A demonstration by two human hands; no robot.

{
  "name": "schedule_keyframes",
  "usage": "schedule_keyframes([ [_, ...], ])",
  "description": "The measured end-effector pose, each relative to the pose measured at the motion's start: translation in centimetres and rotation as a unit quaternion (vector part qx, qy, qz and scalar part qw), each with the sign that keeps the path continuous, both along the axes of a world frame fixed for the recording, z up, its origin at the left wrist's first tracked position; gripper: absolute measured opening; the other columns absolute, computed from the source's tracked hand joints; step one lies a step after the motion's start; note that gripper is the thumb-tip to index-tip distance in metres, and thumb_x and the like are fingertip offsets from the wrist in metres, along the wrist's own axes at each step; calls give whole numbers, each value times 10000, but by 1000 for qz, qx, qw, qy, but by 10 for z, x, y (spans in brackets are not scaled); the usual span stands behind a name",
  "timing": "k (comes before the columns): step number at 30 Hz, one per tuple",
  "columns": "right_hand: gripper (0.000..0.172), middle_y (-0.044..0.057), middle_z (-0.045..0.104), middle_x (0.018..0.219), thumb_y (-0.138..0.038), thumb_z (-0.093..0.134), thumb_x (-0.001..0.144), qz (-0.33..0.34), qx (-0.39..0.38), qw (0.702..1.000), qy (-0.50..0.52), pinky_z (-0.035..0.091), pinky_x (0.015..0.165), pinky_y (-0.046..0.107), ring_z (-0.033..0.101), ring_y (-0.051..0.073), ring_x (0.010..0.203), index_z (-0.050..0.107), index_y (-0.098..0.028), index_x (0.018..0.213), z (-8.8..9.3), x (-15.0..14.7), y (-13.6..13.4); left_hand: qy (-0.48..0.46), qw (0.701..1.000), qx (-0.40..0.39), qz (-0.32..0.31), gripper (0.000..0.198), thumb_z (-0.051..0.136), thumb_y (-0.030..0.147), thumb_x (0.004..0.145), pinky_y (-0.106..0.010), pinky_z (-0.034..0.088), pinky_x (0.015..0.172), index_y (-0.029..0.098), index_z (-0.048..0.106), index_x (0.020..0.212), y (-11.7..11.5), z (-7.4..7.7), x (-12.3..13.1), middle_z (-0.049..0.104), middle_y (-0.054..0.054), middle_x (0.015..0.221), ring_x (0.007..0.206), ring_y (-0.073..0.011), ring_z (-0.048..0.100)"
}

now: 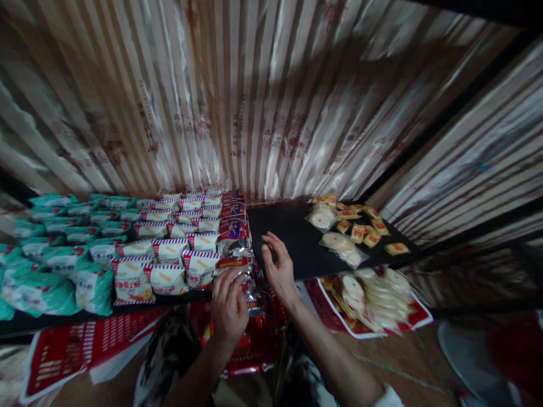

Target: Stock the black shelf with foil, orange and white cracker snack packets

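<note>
My left hand [229, 305] rests at the front edge of a black shelf [297, 240], fingers curled onto a shiny snack packet [250, 285] at the near end of a row of dark red packets [233, 223]. My right hand [278, 265] hovers just right of that row, fingers apart and slightly bent, holding nothing. White packets with red-and-blue striped edges [169, 260] fill the shelf left of my hands. Teal packets [63, 254] lie further left.
Small orange packets and clear bags of round crackers [348, 232] lie on the shelf's right end. More round crackers [377, 297] sit on a red sheet below. A red basket [63, 350] lies low left. A striped curtain [254, 102] hangs behind.
</note>
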State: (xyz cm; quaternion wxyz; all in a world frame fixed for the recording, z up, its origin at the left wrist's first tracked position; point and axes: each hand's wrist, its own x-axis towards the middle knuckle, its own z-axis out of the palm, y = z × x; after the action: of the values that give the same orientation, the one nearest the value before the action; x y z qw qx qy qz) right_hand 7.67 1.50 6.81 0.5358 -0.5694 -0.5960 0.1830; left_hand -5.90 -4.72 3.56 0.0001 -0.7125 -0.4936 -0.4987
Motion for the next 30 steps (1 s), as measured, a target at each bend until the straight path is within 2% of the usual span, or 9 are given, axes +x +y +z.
schedule_keyframes([
  [4,317,55,639,900,-432,478,848,-29,-129,977,169,492,748,320,606,173,782,555,-188,1035,-30,21,-79,-14,993,-2,-121,319,380,2,789,-308,505,835,181,587,953,-42,-10,3,667,-57,909,907,-151,607],
  [8,299,18,642,738,-452,471,820,1,-297,932,208,500,660,306,603,175,667,575,-200,944,-90,28,-146,7,966,-158,-206,330,333,55,801,-273,527,792,192,615,906,-84,-59,13,674,-68,928,905,-145,631],
  [11,247,43,679,875,-334,506,766,3,-385,913,132,494,779,326,633,205,838,610,-202,947,-132,26,-164,-28,926,-342,-159,287,350,121,798,-322,515,824,195,624,838,-94,-99,20,673,-82,955,921,-172,630],
  [14,312,84,657,1036,-207,456,763,-15,-409,912,37,443,908,322,595,208,1008,625,-169,1022,-155,22,-148,-61,853,-509,-93,247,370,160,793,-344,481,849,186,615,794,-86,-119,25,681,-86,893,877,-188,632],
  [16,360,122,607,1155,-157,437,761,-35,-410,911,-36,379,993,318,521,221,1141,626,-126,1067,-162,22,-126,-59,821,-563,-81,228,387,186,802,-344,463,850,178,615,799,-77,-123,28,683,-93,890,871,-198,630],
  [19,417,152,500,1310,-137,426,779,-58,-414,899,-134,290,1070,329,384,249,1280,596,-81,1156,-170,25,-88,-51,801,-590,-89,224,400,202,808,-323,455,823,174,620,777,-68,-124,32,689,-96,873,852,-204,634],
  [24,424,170,412,1397,-111,407,811,-8,-471,845,-253,299,1053,367,358,285,1303,596,-113,1190,-186,34,-40,-52,761,-640,-89,228,393,152,801,-283,440,781,174,612,741,-64,-137,38,682,-81,835,822,-191,625],
  [27,460,220,441,1361,-31,357,799,10,-510,810,-289,329,1024,377,398,276,1281,578,-72,1201,-192,36,-24,-72,739,-666,-78,199,402,120,783,-265,425,782,181,589,752,-66,-153,40,667,-54,839,820,-175,603],
  [30,416,260,564,1212,-19,369,785,23,-527,797,-293,401,955,392,507,278,1189,627,-37,1110,-197,36,-18,-101,726,-677,-67,189,407,96,762,-262,418,796,187,571,746,-68,-166,41,647,-33,813,825,-167,583],
])
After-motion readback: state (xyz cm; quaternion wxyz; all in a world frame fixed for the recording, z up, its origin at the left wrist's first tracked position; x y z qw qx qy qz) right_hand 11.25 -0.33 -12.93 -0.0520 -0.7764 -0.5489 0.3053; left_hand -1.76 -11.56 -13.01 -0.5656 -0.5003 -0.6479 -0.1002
